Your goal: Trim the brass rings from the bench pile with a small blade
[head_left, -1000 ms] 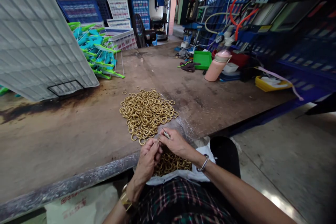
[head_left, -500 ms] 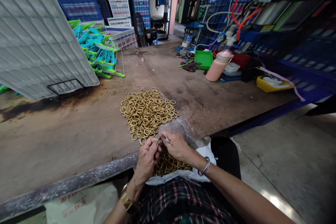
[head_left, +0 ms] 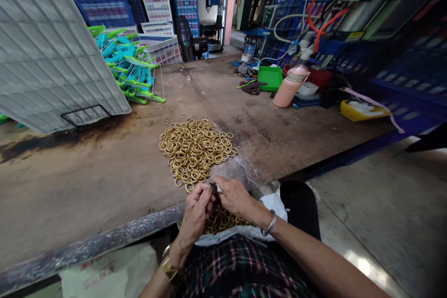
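A heap of brass-coloured rings (head_left: 197, 151) lies on the brown table near its front edge. Just in front of it, above my lap, my left hand (head_left: 198, 205) pinches a small ring at the fingertips. My right hand (head_left: 233, 195) is closed round a small tool (head_left: 214, 188) with a dark tip, which meets the ring; the fingers hide most of both. Below the hands, more rings (head_left: 226, 220) fill a white bag (head_left: 275, 205) on my lap.
A grey ribbed panel (head_left: 59, 46) leans at the left beside green and blue plastic pieces (head_left: 129, 65). Farther right stand a green tray (head_left: 270, 78), a pink bottle (head_left: 289, 88) and a yellow tray (head_left: 363, 111). The table's front edge (head_left: 104, 237) is wrapped in plastic.
The tool in my right hand has turned, and its dark tip now shows at my left fingertips. Both hands stay in nearly the same place.
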The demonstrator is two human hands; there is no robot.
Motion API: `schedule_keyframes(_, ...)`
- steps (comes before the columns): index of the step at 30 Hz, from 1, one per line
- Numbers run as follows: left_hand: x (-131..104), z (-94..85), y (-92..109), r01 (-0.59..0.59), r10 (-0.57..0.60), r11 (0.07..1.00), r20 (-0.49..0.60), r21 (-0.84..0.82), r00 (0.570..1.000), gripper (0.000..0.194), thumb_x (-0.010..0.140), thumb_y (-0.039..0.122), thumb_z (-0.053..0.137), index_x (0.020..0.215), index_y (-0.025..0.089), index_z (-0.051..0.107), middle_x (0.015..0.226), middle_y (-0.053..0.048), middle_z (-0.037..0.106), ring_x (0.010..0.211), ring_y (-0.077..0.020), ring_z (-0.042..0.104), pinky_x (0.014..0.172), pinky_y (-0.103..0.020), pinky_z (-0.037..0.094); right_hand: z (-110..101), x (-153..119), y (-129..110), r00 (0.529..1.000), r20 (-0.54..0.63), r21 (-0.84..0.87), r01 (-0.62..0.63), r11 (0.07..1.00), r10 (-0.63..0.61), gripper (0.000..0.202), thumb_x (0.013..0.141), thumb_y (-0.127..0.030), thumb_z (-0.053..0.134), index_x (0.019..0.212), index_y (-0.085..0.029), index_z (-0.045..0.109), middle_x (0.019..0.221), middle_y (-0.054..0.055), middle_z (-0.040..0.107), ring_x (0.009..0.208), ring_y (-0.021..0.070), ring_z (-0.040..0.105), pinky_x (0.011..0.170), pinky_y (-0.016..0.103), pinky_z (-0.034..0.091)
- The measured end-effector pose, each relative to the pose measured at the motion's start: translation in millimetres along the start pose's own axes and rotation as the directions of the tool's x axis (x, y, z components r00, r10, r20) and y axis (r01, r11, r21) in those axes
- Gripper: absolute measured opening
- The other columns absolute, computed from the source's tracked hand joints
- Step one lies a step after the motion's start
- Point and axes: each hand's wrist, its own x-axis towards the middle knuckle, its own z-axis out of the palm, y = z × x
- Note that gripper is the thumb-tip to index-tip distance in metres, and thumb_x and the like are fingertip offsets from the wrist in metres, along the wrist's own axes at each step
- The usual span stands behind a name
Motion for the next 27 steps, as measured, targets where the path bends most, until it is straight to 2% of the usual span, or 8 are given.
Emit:
schedule_keyframes(6,-0.4,1.1,2.7,-0.003,0.003,0.999,0.014,0.041,1.0,0.032,0.077,0.048,0.051,0.069,0.018,0.046,0.049,0.008,0.038,0.039,-0.0045,0.027,0.036,-0.016,0.02,-4.2,-0.9,-3.6,0.999,0.034,0.026,-0.001,1.0,0.0,0.026,0.07,-0.008,0.04,0.091,-0.014,0.055,0.076,0.006,0.063,0.066,0.0145,0.052,0.059,0.024,0.027)
schedule_keyframes(11,-2.8,-1.5,2.4,-0.089,0.089,0.988,0.004,0.125,0.996,0.033,0.077,0.048,0.052,0.066,0.017,0.048,0.05,0.007,0.039,0.041,-0.0047,0.03,0.039,-0.017,0.024,-0.2,0.8,0.9,0.993,0.077,0.099,0.083,0.992,-0.091,0.023,0.073,-0.009,0.039,0.088,-0.015,0.056,0.072,0.005,0.062,0.062,0.0132,0.052,0.055,0.023,0.028)
schedule_keyframes(13,-6.2,-2.2,2.9,-0.096,0.097,0.985,-0.002,0.141,0.995,0.034,0.076,0.049,0.052,0.065,0.017,0.048,0.05,0.007,0.04,0.041,-0.0046,0.03,0.039,-0.017,0.024,0.7,2.4,3.0,0.992,0.091,0.067,0.076,0.995,-0.082,0.023,0.073,-0.01,0.039,0.088,-0.016,0.056,0.071,0.005,0.062,0.062,0.0137,0.053,0.054,0.023,0.028)
schedule_keyframes(16,-16.4,-0.1,6.7,-0.058,0.057,0.99,0.016,0.125,0.998,0.035,0.075,0.05,0.053,0.064,0.017,0.048,0.047,0.007,0.038,0.038,-0.0042,0.028,0.038,-0.017,0.022,0.6,6.7,4.4,0.997,0.073,-0.048,0.003,0.999,0.001,0.023,0.073,-0.01,0.04,0.089,-0.015,0.057,0.071,0.007,0.063,0.062,0.015,0.054,0.054,0.024,0.027)
schedule_keyframes(19,-26.9,4.5,11.3,-0.01,0.006,0.999,0.097,0.04,0.995,0.034,0.075,0.048,0.055,0.064,0.017,0.05,0.045,0.007,0.039,0.037,-0.0037,0.028,0.036,-0.017,0.02,0.6,13.6,4.5,0.996,0.025,-0.106,-0.082,0.991,0.085,0.025,0.073,-0.008,0.04,0.09,-0.014,0.056,0.072,0.007,0.063,0.061,0.0151,0.054,0.055,0.025,0.028)
schedule_keyframes(21,-29.0,5.5,12.9,0.047,-0.036,0.996,0.124,-0.08,0.992,0.033,0.076,0.047,0.054,0.066,0.016,0.051,0.046,0.006,0.04,0.036,-0.0036,0.027,0.035,-0.017,0.02,2.4,18.9,4.3,0.995,-0.047,-0.088,-0.09,0.992,0.086,0.026,0.073,-0.007,0.04,0.093,-0.014,0.054,0.074,0.007,0.064,0.063,0.0151,0.054,0.057,0.025,0.029)
schedule_keyframes(24,-24.7,1.6,13.7,0.122,-0.109,0.962,0.068,-0.244,0.992,0.031,0.077,0.045,0.054,0.069,0.016,0.052,0.056,0.004,0.048,0.038,-0.0031,0.03,0.035,-0.016,0.022,9.1,27.4,3.3,0.989,-0.145,-0.034,0.003,0.999,-0.008,0.031,0.073,-0.008,0.041,0.101,-0.017,0.05,0.081,0.005,0.064,0.071,0.015,0.055,0.06,0.023,0.031)
schedule_keyframes(27,-19.8,-5.2,13.7,0.135,-0.141,0.938,0.004,-0.319,0.99,0.026,0.076,0.04,0.057,0.07,0.016,0.05,0.067,0.001,0.054,0.041,-0.0033,0.036,0.034,-0.015,0.024,16.4,34.9,-0.1,0.987,-0.146,-0.046,0.061,0.997,-0.067,0.034,0.074,-0.01,0.043,0.107,-0.018,0.047,0.086,0.004,0.064,0.075,0.0151,0.056,0.061,0.023,0.032)
